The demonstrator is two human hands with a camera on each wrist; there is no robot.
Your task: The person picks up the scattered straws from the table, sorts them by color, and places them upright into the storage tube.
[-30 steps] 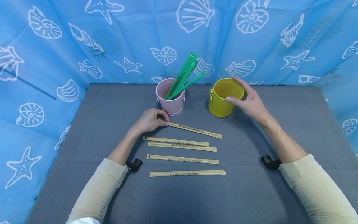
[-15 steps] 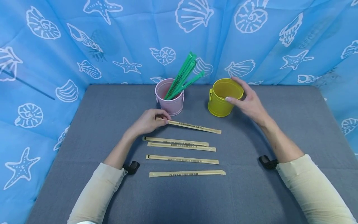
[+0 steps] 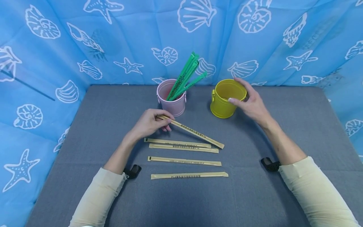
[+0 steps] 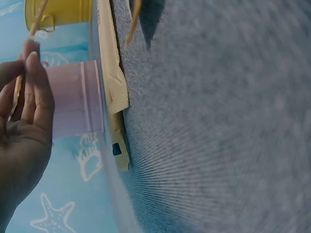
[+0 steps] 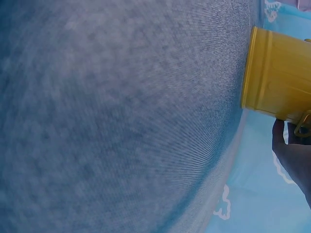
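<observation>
My left hand [image 3: 150, 123] pinches one end of a tan paper-wrapped straw [image 3: 195, 132], whose other end slants down to the right over the straws on the table. The left wrist view shows the held straw [image 4: 37, 20] between thumb and fingers, in front of the pink bucket [image 4: 73, 99]. At the back right, my right hand [image 3: 253, 105] holds the rim of a yellow bucket [image 3: 222, 107], thumb in front and fingers behind. In the right wrist view, the bucket [image 5: 279, 73] hides part of that hand. No straw shows inside the yellow bucket.
Several green-wrapped straws [image 3: 184, 77] lean in the pink bucket. Two tan straws [image 3: 181, 147] lie almost together on the grey table [image 3: 198, 201]; another straw [image 3: 184, 161] and the nearest straw [image 3: 190, 175] lie closer. A blue shell-print curtain [image 3: 136, 34] hangs behind.
The straw's held end has risen with my left fingers, while its right end has dipped toward me, making it slant more steeply. My right hand and the yellow bucket stay put.
</observation>
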